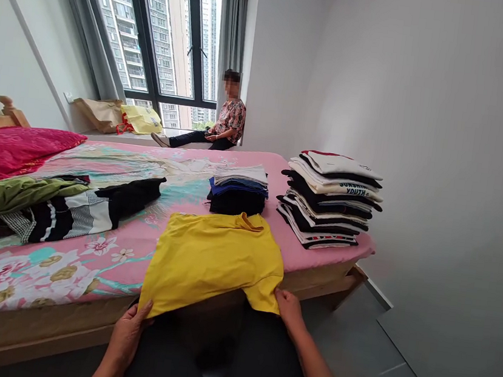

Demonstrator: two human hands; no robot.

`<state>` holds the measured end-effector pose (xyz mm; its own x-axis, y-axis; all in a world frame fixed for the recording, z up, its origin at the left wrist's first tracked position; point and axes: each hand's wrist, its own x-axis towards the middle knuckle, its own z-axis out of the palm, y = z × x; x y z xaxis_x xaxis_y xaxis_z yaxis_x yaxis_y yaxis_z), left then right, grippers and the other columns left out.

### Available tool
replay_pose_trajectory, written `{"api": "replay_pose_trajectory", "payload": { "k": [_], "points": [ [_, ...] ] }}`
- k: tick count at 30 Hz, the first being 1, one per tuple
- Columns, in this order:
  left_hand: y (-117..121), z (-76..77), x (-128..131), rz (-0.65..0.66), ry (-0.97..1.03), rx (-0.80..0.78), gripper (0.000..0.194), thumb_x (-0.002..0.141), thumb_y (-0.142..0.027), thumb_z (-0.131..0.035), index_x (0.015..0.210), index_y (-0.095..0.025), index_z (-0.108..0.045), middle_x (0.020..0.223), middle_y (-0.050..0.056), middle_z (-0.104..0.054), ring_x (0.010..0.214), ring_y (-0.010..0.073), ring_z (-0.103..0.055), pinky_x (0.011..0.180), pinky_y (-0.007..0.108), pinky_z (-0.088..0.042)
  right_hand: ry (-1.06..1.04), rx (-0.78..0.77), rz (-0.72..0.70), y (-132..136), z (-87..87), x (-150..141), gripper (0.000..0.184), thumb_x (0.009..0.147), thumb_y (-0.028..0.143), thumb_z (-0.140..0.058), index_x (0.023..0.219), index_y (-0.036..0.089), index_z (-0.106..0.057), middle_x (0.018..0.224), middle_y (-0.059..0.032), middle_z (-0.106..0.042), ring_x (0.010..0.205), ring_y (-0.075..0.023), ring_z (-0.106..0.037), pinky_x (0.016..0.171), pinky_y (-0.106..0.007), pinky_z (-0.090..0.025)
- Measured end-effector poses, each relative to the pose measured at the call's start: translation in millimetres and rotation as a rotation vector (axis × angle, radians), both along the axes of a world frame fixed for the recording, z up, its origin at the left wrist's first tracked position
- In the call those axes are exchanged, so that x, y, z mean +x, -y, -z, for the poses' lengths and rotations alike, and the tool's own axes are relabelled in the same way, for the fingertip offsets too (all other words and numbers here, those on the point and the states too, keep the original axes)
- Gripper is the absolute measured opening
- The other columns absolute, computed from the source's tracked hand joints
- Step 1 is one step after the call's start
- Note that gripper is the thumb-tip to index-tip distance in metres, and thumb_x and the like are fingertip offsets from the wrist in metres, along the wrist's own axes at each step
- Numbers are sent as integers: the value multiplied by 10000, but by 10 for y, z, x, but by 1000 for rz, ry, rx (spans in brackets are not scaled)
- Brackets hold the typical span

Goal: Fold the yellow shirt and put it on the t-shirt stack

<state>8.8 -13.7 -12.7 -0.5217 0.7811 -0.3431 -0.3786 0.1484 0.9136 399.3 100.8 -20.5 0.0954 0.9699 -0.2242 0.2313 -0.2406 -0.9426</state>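
Note:
A yellow T-shirt (215, 257) lies across the front edge of the bed, its collar toward the far right and one sleeve hanging over the edge. My left hand (129, 329) pinches the shirt's near left corner at the hem. On the other side, my right hand (289, 309) grips the end of the sleeve. Just behind the shirt sits a short stack of folded clothes (238, 192), black, blue and grey. To its right rises a taller pile of folded shirts (329, 204), mostly white and black, one with printed lettering.
Unfolded clothes (70, 209), green, black and striped, lie on the left of the floral bed (99, 271). A magenta pillow (13, 147) is behind them. A person (230, 115) sits on the window ledge, beyond a yellow bag (143, 120) and a brown paper bag (100, 113).

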Motion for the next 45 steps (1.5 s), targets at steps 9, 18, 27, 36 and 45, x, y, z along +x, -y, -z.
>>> {"api": "replay_pose_trajectory", "payload": {
  "k": [9,18,27,36,45],
  "points": [
    [-5,-5,11,-23,-2,2,306,609,-245,-772,887,-171,-666,859,-6,-698,744,139,-634,565,184,-497,-87,-197,-93,227,-79,156,301,660,481,-599,683,183,-561,524,-1,-560,365,-97,-408,327,-197,-184],
    [4,40,-22,-4,-6,7,301,629,-269,-762,902,-189,-664,808,-20,-699,772,165,-649,562,195,-502,-154,83,101,-113,-83,1,339,633,488,-617,772,180,-588,757,-34,-664,754,-193,-606,614,-253,-456],
    [-22,68,-49,19,45,15,202,712,-185,-708,910,-192,-669,885,0,-712,790,153,-659,614,200,-522,-117,176,236,-270,-68,-68,380,712,535,-524,843,181,-574,851,-53,-657,821,-202,-599,657,-255,-462],
    [-31,99,-105,22,101,19,220,685,-154,-728,894,-178,-666,880,14,-711,785,151,-662,583,195,-520,-48,156,196,-554,-229,8,326,674,500,-540,642,178,-572,561,-5,-583,658,-195,-566,532,-254,-403],
    [-123,-106,-76,25,140,-66,183,766,-136,-635,947,-152,-657,898,51,-715,766,174,-683,608,252,-563,-58,64,95,-1035,-534,-52,244,618,406,-647,596,175,-576,478,14,-534,583,-172,-557,476,-231,-385]
  ]
}}
